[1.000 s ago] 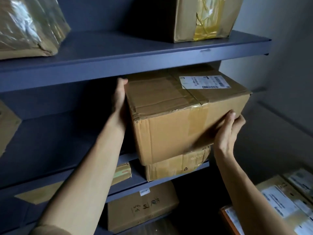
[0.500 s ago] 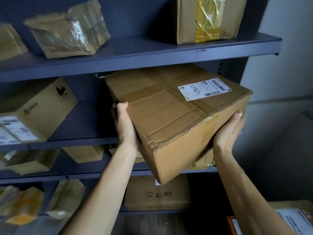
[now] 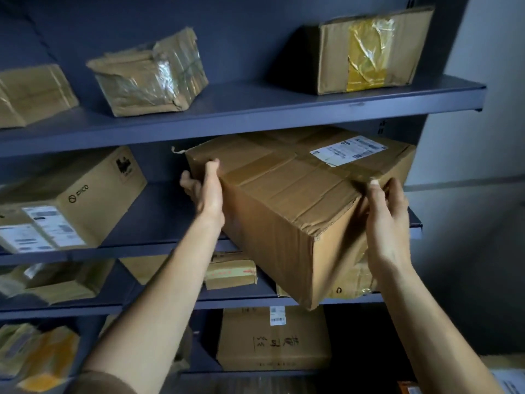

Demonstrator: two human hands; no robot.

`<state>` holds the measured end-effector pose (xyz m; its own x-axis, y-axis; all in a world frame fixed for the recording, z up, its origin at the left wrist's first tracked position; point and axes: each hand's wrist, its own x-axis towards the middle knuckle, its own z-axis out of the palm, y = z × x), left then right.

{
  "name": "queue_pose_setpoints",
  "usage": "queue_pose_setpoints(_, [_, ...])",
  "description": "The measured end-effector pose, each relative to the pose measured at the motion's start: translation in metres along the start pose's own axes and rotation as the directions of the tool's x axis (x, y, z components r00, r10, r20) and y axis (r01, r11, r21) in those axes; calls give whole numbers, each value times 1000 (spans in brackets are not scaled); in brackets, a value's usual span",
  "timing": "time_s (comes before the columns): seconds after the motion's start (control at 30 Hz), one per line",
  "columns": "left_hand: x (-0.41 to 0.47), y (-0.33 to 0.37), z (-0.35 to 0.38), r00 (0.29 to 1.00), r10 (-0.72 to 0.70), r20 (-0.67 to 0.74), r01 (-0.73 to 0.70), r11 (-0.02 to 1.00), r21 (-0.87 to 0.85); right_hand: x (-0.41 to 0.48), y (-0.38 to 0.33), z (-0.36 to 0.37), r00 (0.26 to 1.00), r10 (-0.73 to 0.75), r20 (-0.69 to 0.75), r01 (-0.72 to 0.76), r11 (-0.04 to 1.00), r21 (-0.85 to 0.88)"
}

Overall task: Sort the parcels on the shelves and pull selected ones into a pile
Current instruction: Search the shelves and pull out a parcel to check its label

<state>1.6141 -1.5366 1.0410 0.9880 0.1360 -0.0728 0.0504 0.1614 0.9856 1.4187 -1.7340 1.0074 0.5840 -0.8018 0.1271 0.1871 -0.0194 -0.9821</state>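
1. 2 hands, both on 1 big brown cardboard box [image 3: 298,200] w/ white label.
2. My left hand [image 3: 206,191] grips its left edge, thumb on top, fingers round the side.
3. My right hand [image 3: 386,217] clasps the near right edge, thumb up top.
4. Box tilted, near corner hanging out past the 2nd dark blue metal shelf [image 3: 159,211].
5. Top level: 3 taped brown parcels [image 3: 150,78].

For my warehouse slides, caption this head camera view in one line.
Left hand and right hand grip a tilted cardboard box at a blue shelf.
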Motion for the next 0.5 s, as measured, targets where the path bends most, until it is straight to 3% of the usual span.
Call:
queue_pose_setpoints(0.07, [38,10,-6,999,-52,-14,53,998,31,4,-4,5,1000,14,1,-14,1000,-9])
queue_pose_setpoints(0.17, [64,21,-17,985,-65,159,59,997,42,11,-3,4,999,-25,22,26,999,-46])
queue_pose_setpoints(0.23, [58,20,-24,983,-62,174,49,996,78,12,-6,2,999,-17,34,17,1000,-10])
queue_pose_setpoints(0.4, [-21,-17,-56,986,132,-100,-137,990,-39,12,-9,-16,991,53,-121,-41,994,99])
queue_pose_setpoints(0.5, [-60,-38,-72,956,213,-200,-232,970,-76,11,-10,-21,993,89,-77,-82,992,92])
